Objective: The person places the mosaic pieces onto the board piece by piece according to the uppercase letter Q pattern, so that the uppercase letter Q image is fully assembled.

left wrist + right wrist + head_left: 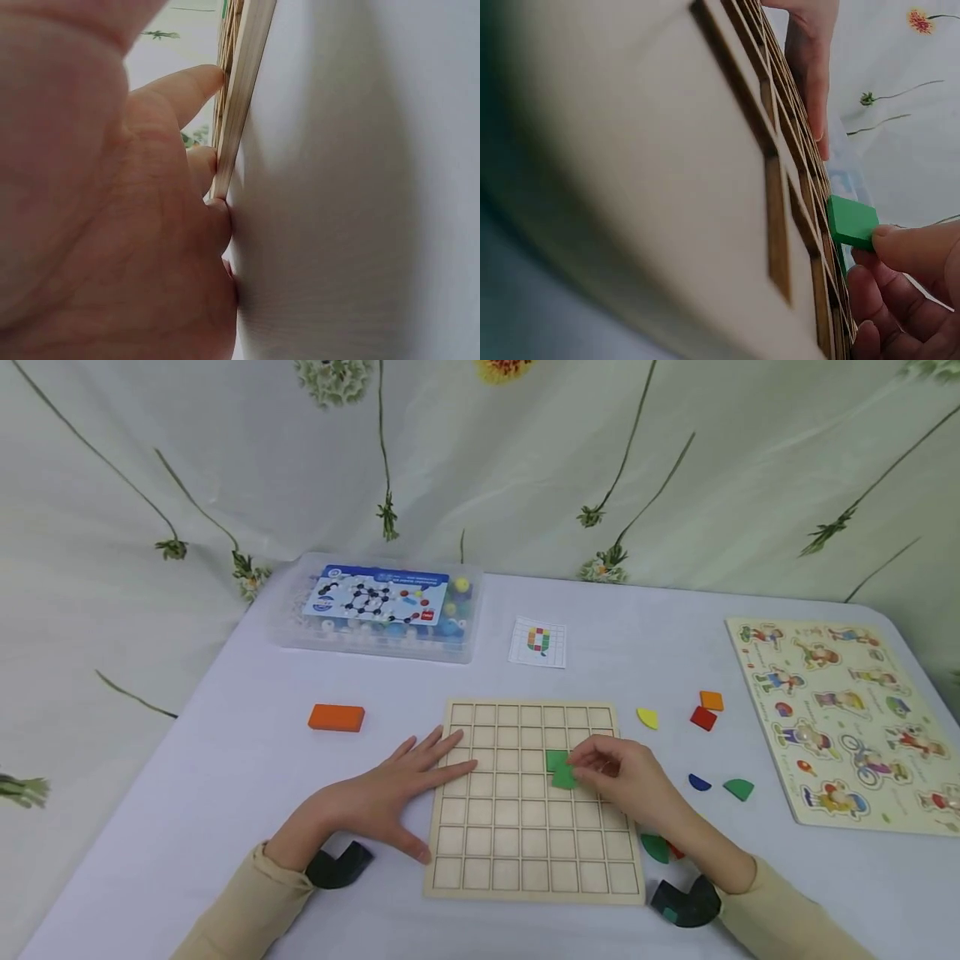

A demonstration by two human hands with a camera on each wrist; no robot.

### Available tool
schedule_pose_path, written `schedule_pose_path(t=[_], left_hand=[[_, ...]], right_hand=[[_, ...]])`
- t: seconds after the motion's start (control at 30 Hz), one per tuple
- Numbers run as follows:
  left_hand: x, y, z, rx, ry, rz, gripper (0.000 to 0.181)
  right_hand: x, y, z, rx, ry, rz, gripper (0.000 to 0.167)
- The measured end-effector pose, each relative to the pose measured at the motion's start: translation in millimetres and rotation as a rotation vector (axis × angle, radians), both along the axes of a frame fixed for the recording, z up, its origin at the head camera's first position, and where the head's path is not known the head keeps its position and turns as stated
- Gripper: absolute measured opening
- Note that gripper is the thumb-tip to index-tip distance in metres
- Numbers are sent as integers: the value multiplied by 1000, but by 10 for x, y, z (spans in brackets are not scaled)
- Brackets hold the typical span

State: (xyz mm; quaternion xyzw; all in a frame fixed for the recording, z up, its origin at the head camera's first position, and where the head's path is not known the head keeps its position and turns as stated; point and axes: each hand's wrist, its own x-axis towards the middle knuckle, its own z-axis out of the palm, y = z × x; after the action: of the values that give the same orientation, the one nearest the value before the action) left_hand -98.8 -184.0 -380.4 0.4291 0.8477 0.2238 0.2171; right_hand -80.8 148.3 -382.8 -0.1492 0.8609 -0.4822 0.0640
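Observation:
A wooden grid board (506,839) lies flat in the middle of the table. My right hand (626,777) pinches a green square tile (853,220) between thumb and fingertips, over the right part of the board. Just behind that tile, a second green square (556,760) sits in a cell of the grid. My left hand (386,797) is spread at the board's left edge, some fingers lying on the board and the thumb by its side. In the left wrist view, fingers (184,94) touch the board's rim (244,97).
Left of the board lies an orange block (336,718). Behind it stand a clear plastic case (375,606) and a small pattern card (537,642). Loose pieces, including a yellow quarter-circle (647,718) and a red square (703,718), lie to the right, before a picture puzzle board (847,718).

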Motion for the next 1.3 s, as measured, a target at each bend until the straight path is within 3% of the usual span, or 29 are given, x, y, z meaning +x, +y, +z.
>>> schedule_pose_path(t=[0.37,0.63,0.77,0.97,1.07,1.3], left_hand=[[3,7,-10,23,-15,-2,108],[7,4,-63,31,-17,2,109],[17,4,-72,31,-16,2,109],[24,-4,-53,19,-15,5,108],[19,-11,-39,16,-15,2,108],[-6,3,-17,26,-7,-15,109]], right_hand=[[19,-59,-53,75,78,63,14],[22,-50,-58,94,116,65,14],[66,55,16,129,139,45,14],[221,478,145,107,83,-42,15],[326,657,114,97,48,-26,16],[570,844,-43,192,110,52,29]])
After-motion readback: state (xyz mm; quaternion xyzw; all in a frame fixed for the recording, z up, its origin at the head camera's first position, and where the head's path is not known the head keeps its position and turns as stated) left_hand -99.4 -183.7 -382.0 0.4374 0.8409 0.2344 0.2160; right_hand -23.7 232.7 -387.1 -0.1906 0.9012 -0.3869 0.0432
